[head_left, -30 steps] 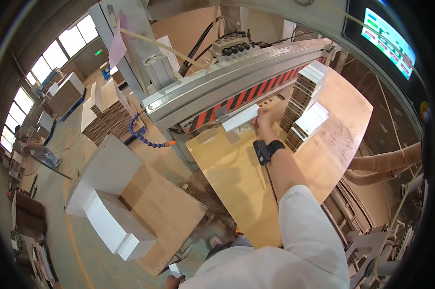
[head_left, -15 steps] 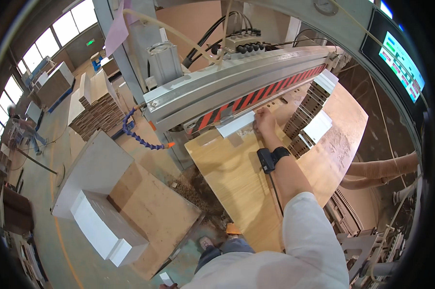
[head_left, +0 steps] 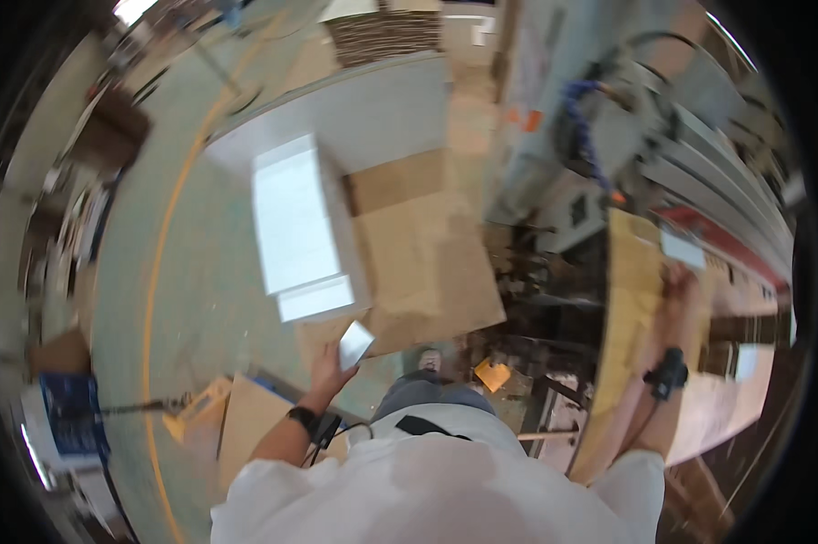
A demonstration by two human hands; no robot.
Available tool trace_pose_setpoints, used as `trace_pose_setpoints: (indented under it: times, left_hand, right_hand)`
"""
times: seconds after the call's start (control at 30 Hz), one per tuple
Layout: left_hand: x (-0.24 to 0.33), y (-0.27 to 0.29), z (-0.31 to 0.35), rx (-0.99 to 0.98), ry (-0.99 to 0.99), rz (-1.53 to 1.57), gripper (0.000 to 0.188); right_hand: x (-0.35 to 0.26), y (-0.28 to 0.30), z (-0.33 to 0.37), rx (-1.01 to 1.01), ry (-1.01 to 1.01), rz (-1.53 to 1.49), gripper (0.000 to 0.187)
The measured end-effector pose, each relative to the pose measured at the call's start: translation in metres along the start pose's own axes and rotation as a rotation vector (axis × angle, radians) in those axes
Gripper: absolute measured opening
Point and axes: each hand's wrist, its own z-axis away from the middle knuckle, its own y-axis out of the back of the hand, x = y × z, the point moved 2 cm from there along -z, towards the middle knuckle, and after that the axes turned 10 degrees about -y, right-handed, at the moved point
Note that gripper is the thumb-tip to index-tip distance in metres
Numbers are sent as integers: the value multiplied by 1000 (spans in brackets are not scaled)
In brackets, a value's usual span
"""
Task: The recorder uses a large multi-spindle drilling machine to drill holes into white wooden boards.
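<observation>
My left hand grips a small white rectangular board by its edge, low on the left side. Just beyond it is a neat stack of white boards on a brown panel base. Over on the right, my right hand rests on the wooden worktable of a machine. It is close to a white board lying by the red-striped bar. Motion blur hides how its fingers are set.
A grey upright panel backs the brown base. White pieces sit farther along the worktable. A yellow-handled pallet jack stands at lower left. A blue segmented hose hangs beside the machine.
The view has swung left and down, off the machine toward the white stack. My left hand with its white board has come fully into sight. My right hand remains by the board at the bar.
</observation>
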Motion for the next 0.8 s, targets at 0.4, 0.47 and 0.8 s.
trace_pose_setpoints:
  times: [0.4,0.47,0.8]
  left_hand:
    - [14,97,-52,128,-310,-271,62]
    - [3,93,-69,153,-315,-346,60]
    - [-24,102,-78,153,-399,-281,39]
  right_hand:
    - [2,60,37,465,163,387,28]
    - [0,50,46,499,172,375,22]
    - [-8,63,13,415,136,375,16]
